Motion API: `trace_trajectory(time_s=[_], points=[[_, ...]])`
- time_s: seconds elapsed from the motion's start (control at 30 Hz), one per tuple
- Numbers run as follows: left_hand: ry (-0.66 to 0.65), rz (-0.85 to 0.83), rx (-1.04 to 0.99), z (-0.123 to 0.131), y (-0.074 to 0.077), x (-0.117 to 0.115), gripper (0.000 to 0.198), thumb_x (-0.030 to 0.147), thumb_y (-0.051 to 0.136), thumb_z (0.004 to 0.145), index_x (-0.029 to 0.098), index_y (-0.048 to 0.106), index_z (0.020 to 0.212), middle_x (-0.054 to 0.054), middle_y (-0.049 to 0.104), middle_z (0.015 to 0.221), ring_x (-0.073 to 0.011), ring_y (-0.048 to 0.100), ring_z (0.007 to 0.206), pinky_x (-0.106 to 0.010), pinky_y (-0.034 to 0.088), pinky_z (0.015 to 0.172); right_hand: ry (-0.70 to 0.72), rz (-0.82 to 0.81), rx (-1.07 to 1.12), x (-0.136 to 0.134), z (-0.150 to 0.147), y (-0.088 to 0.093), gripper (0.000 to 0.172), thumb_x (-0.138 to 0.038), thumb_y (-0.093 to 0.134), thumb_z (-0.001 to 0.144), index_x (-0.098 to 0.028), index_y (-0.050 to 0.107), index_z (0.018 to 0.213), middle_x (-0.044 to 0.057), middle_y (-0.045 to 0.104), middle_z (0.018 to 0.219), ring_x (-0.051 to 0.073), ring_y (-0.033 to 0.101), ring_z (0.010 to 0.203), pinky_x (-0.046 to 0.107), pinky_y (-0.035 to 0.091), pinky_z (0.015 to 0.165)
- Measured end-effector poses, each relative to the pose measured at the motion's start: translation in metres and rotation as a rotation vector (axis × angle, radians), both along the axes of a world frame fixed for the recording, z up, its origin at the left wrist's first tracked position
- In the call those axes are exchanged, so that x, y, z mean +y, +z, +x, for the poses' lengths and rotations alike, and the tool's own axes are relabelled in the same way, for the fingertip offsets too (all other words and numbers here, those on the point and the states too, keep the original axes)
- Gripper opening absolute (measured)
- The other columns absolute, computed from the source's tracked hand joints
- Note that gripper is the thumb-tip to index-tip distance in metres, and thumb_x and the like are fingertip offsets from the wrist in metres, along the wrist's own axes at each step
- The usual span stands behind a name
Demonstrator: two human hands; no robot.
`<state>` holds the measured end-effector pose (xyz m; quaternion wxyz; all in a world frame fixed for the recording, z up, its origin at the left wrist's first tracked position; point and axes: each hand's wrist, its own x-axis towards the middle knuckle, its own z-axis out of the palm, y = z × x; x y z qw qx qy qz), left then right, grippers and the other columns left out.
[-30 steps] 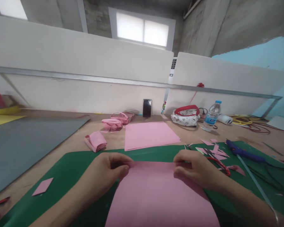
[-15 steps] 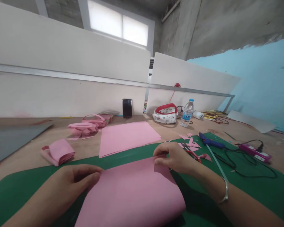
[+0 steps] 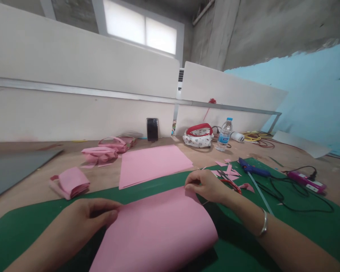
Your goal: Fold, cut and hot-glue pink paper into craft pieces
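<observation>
A sheet of pink paper [image 3: 158, 230] is held up over the green cutting mat [image 3: 124, 193], its right side curling over and its lower part running out of view. My left hand [image 3: 82, 223] pinches the sheet's upper left corner between thumb and fingers. At the upper right corner, my right hand [image 3: 205, 185] has its thumb and fingertips closed on the paper; a bracelet [image 3: 264, 222] circles that wrist. Just past the right hand lie red-handled scissors [image 3: 231, 185] among pink paper scraps [image 3: 229, 170].
Behind the mat lies a stack of pink paper [image 3: 153, 166]. Folded pink paper pieces [image 3: 73, 180] sit at left. A phone [image 3: 152, 129], a pouch [image 3: 198, 138] and a water bottle [image 3: 224, 135] stand farther back. At right are a blue glue gun [image 3: 255, 169] and a purple power strip [image 3: 306, 182].
The sheet's curled right side has shifted slightly left and inward. My right forearm has moved a little to the left; both hands keep their pinch on the corners.
</observation>
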<state>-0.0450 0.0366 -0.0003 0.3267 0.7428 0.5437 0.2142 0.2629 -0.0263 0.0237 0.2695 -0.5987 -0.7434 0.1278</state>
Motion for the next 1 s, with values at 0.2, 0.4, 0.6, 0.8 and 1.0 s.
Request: trace_trajectory(time_s=[0.2, 0.4, 0.6, 0.8, 1.0], points=[[-0.073, -0.001, 0.201, 0.005, 0.003, -0.004, 0.025, 0.040, 0.053, 0.071, 0.028, 0.074, 0.072, -0.001, 0.076, 0.083, -0.0270, 0.067, 0.082, -0.035, 0.047, 0.075, -0.015, 0.040, -0.084, 0.007, -0.004, -0.024, 0.011, -0.010, 0.062, 0.076, -0.016, 0.069, 0.070, 0.002, 0.065, 0.075, 0.013, 0.058, 0.072, 0.022, 0.040, 0.065], [-0.102, 0.153, 0.318, 0.011, -0.001, -0.008, 0.027, 0.036, 0.047, 0.075, 0.024, 0.071, 0.071, -0.004, 0.072, 0.082, -0.0256, 0.065, 0.080, -0.033, 0.046, 0.068, -0.027, 0.067, -0.153, 0.018, -0.008, -0.047, 0.013, -0.012, 0.063, 0.078, -0.017, 0.069, 0.067, 0.004, 0.063, 0.075, 0.016, 0.057, 0.078, 0.025, 0.039, 0.070], [-0.169, 0.340, 0.353, 0.012, -0.006, -0.004, 0.029, 0.039, 0.046, 0.081, 0.020, 0.066, 0.091, -0.006, 0.066, 0.075, -0.0232, 0.061, 0.068, -0.032, 0.043, 0.058, 0.002, 0.076, -0.164, 0.022, -0.005, -0.047, 0.006, -0.014, 0.065, 0.077, -0.018, 0.069, 0.076, 0.001, 0.061, 0.071, 0.013, 0.053, 0.068, 0.023, 0.037, 0.064], [-0.503, 0.426, 0.244, 0.032, 0.023, -0.005, 0.032, 0.020, 0.047, 0.077, 0.024, 0.071, 0.097, -0.010, 0.061, 0.120, -0.0281, 0.057, 0.110, -0.039, 0.042, 0.093, 0.052, 0.052, -0.165, 0.025, -0.004, -0.044, 0.008, -0.012, 0.065, 0.075, -0.018, 0.069, 0.071, 0.000, 0.061, 0.069, 0.013, 0.054, 0.068, 0.022, 0.037, 0.064], [-0.909, 0.297, 0.171, 0.083, 0.038, -0.005, 0.031, 0.018, 0.050, 0.083, 0.032, 0.072, 0.100, 0.001, 0.071, 0.111, -0.0156, 0.067, 0.097, -0.022, 0.050, 0.083, 0.055, 0.051, -0.179, 0.023, -0.006, -0.039, 0.009, -0.012, 0.064, 0.075, -0.017, 0.070, 0.072, 0.000, 0.063, 0.070, 0.013, 0.054, 0.068, 0.022, 0.036, 0.063]])
